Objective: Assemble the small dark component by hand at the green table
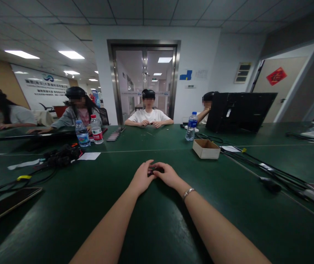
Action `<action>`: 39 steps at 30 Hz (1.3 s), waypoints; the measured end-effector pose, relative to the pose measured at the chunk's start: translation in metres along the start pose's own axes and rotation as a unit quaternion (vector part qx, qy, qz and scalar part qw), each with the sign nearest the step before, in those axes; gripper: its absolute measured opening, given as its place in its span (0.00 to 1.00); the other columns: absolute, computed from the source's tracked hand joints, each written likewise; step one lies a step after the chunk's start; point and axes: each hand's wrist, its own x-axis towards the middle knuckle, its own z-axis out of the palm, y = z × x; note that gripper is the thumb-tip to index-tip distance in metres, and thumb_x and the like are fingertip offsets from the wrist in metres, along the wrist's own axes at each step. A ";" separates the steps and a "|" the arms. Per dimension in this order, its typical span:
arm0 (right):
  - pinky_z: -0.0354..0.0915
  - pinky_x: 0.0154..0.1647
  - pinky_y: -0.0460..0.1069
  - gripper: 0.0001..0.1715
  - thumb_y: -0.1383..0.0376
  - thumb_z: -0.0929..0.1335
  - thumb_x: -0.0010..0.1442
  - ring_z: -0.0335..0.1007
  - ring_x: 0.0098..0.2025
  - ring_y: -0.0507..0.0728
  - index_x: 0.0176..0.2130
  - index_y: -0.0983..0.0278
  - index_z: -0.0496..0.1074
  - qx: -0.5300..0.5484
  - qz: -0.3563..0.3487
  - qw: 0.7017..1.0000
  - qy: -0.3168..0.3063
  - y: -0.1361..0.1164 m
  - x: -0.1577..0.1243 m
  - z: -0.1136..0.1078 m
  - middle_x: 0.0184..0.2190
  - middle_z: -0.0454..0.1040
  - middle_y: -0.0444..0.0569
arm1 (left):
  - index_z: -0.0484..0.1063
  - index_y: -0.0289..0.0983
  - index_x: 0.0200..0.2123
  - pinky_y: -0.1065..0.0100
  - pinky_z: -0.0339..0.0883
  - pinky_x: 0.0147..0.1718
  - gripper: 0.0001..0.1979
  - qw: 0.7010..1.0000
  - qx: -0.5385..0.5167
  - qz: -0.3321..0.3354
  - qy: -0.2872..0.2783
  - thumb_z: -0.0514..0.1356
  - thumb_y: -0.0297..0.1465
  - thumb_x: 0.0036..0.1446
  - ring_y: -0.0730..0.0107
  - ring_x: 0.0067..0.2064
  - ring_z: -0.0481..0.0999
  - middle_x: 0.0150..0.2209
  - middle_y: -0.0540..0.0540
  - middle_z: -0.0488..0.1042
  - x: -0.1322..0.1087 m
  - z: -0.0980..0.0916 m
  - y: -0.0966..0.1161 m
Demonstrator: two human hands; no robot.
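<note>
Both my forearms reach forward over a dark green table [157, 220]. My left hand [142, 177] and my right hand [168, 174] meet at the table's middle, fingers curled inward and touching. Between the fingertips sits a small dark object [153, 171], too small to name. Both hands pinch it. A thin bracelet [188, 193] circles my right wrist.
A small open cardboard box [206, 148] stands ahead right, a water bottle [191, 126] behind it. Two bottles [89, 131] and a dark bundle of cables [60, 156] lie ahead left. Cables [269, 172] run at right. A tablet [5, 204] lies near left. Several people sit across the table.
</note>
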 end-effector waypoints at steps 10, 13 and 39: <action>0.65 0.38 0.50 0.14 0.61 0.70 0.48 0.67 0.34 0.53 0.37 0.62 0.71 0.038 0.047 0.990 0.124 -0.010 -0.005 -0.006 0.33 0.71 0.45 | 0.66 0.41 0.53 0.57 0.62 0.53 0.24 0.995 0.097 0.011 -0.001 0.61 0.31 0.52 0.58 0.51 0.69 0.49 0.42 0.70 -0.003 -0.007 0.004; 0.67 0.38 0.51 0.13 0.61 0.69 0.50 0.68 0.35 0.54 0.37 0.62 0.70 0.097 0.068 0.981 0.156 -0.008 -0.002 -0.007 0.34 0.70 0.46 | 0.67 0.42 0.52 0.56 0.62 0.51 0.19 0.989 0.147 0.034 -0.003 0.57 0.32 0.55 0.58 0.49 0.68 0.46 0.44 0.72 -0.004 -0.008 0.008; 0.66 0.43 0.51 0.16 0.70 0.70 0.49 0.68 0.37 0.52 0.41 0.63 0.75 0.022 0.052 0.997 0.056 -0.005 -0.003 -0.009 0.38 0.72 0.48 | 0.71 0.36 0.36 0.60 0.70 0.47 0.09 0.985 -0.151 -0.051 0.065 0.64 0.27 0.49 0.66 0.42 0.76 0.39 0.43 0.76 0.007 -0.015 -0.006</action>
